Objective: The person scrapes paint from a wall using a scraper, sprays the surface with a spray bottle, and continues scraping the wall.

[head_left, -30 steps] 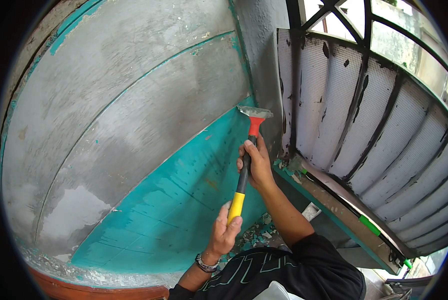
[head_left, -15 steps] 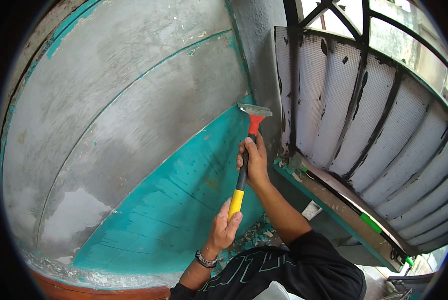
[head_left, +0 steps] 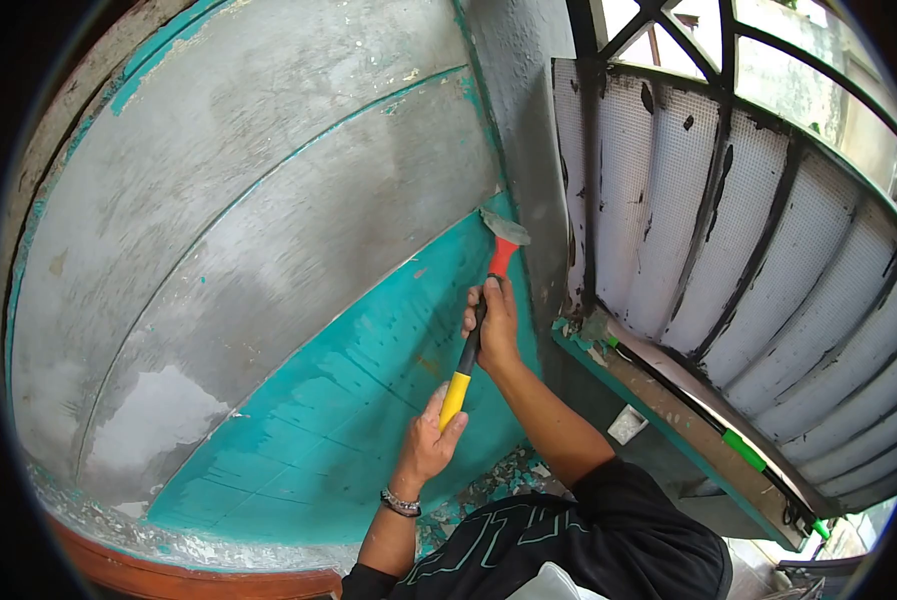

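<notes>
A long-handled paint scraper (head_left: 473, 335) slants up across the wall, with a wide metal blade, a red head and a black and yellow handle. Its blade lies by the upper tip of the turquoise painted area (head_left: 348, 420), close to the wall corner. My right hand (head_left: 496, 318) is wrapped around the black grip just below the red head. Lower down, my left hand (head_left: 430, 440) closes on the yellow end of the handle; a bracelet circles that wrist. Bare grey wall (head_left: 268, 230) borders the turquoise along a straight slanting edge.
To the right stands a metal window grille (head_left: 728, 200) backed with whitish mesh sheeting. Below it runs a ledge (head_left: 688, 440) carrying a long black and green object (head_left: 743, 449). Paint flakes (head_left: 503, 480) lie in the lower corner, and a white wall box (head_left: 626, 424) sits under the ledge.
The scraper's handle has swung left and its head tilts more, with the blade shifting slightly left along the corner. Both hands moved left with it, keeping their grip.
</notes>
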Motion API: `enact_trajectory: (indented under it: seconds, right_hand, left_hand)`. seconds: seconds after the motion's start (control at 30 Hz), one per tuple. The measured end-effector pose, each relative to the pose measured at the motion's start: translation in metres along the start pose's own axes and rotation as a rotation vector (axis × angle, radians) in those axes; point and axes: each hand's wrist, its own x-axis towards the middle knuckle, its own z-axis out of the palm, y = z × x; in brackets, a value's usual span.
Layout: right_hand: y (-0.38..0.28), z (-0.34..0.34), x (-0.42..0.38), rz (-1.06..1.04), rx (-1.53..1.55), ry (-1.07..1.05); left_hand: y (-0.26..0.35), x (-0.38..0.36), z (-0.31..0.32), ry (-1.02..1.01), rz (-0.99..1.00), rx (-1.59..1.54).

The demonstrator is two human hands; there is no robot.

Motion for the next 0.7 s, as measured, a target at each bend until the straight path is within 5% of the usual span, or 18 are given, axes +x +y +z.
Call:
enact_trajectory:
  seconds: [0.1, 0.3, 0.43, 0.57, 0.7]
  right_hand:
    - [0.010, 0.001, 0.008, 0.044, 0.061, 0.013]
    - [0.013, -0.009, 0.009, 0.010, 0.236, -0.083]
    - [0.002, -0.020, -0.003, -0.009, 0.196, -0.105]
    - [-0.005, -0.078, -0.051, -0.181, -0.193, 0.020]
    - [-0.008, -0.164, -0.095, -0.221, -0.574, -0.051]
  left_hand:
    - [-0.006, 0.005, -0.004, -0.036, -0.164, -0.041]
    - [-0.022, 0.006, 0.008, 0.090, 0.021, 0.171]
    - [-0.008, 0.019, -0.006, 0.056, -0.005, 0.039]
    - [0.026, 0.106, -0.023, 0.456, 0.497, 0.714]
    - [0.050, 0.204, -0.021, 0.554, 0.780, 1.036]
